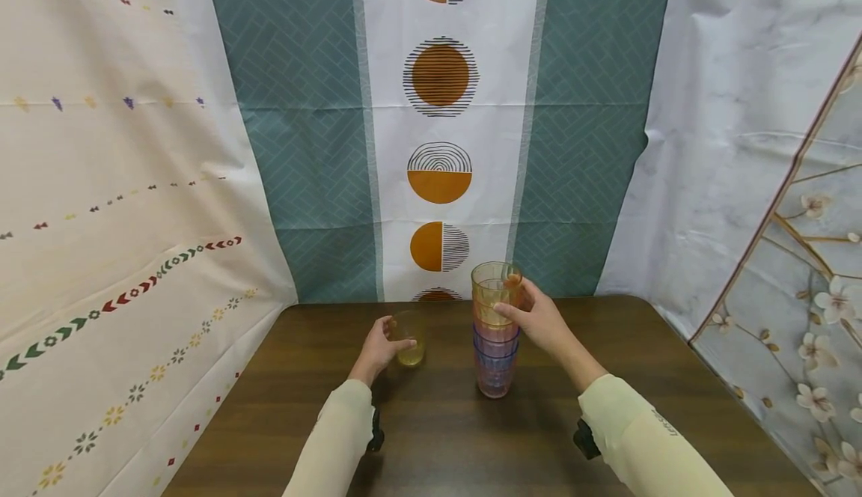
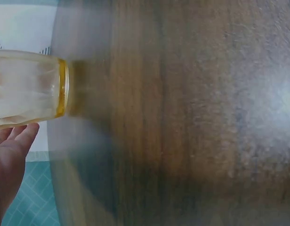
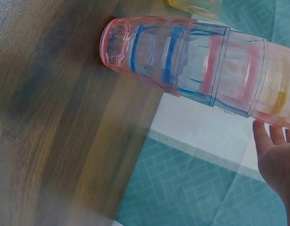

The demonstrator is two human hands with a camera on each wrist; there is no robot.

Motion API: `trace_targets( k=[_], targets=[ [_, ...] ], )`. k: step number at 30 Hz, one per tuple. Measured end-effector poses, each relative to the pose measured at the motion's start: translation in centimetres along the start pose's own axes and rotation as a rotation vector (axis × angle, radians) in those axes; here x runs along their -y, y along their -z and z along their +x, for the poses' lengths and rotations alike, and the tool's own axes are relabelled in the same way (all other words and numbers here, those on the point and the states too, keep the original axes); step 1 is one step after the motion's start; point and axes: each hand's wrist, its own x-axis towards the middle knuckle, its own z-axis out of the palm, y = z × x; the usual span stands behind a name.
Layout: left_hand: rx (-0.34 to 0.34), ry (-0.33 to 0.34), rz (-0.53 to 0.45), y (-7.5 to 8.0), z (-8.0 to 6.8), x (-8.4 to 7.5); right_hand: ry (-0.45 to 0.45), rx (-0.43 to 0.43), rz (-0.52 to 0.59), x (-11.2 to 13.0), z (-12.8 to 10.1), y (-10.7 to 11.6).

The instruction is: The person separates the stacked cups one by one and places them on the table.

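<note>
In the head view my left hand point(image 1: 378, 347) grips a clear yellow-tinted cup point(image 1: 409, 355), fingers and thumb round its sides. The left wrist view shows that cup upright, its amber base point(image 2: 63, 89) close to the tabletop; whether it touches is hard to tell. To the right, a tall stack of nested clear cups point(image 1: 496, 366) stands upright, tinted pink, blue and yellow. My right hand point(image 1: 542, 322) holds the yellow cup point(image 1: 486, 296) at the top of this stack, thumb in front. Pink and blue bands of the lower cups point(image 3: 171, 54) show in the right wrist view.
Both hands work over a dark brown wooden table point(image 1: 431, 444). Behind its far edge hangs a teal and white curtain point(image 1: 579, 183) with orange circles. Patterned cloth point(image 1: 135, 257) hangs on the left, and a floral sheet point(image 1: 801, 317) on the right.
</note>
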Motion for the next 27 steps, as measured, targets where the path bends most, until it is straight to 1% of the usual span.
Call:
trace_targets(
  k=[3, 8, 12, 15, 19, 24, 27],
  targets=[
    [0.02, -0.004, -0.001, -0.1, -0.2, 0.1, -0.001, -0.006, -0.009, -1.2, 0.5, 0.0],
    [0.04, -0.017, 0.003, -0.1, -0.3, 0.2, 0.016, -0.022, -0.016, -1.9, 0.7, -0.1],
    [0.052, 0.0, 0.03, 0.3, -0.4, -0.1, 0.016, -0.022, -0.012, -2.2, 0.7, -0.3],
    [0.061, 0.006, 0.062, 0.9, -0.4, -0.6, 0.018, -0.024, -0.019, -2.2, 0.7, -0.4],
    [0.068, -0.009, 0.105, 1.8, -0.2, -1.6, 0.026, -0.034, -0.034, -2.1, 0.7, -0.3],
    [0.067, -0.016, 0.13, 2.8, -0.1, -3.4, 0.017, -0.03, -0.035, -2.2, 0.7, -0.1],
    [0.073, -0.046, 0.138, 3.2, -0.1, -4.7, 0.012, -0.022, -0.035, -2.2, 0.7, 0.1]
  ],
)
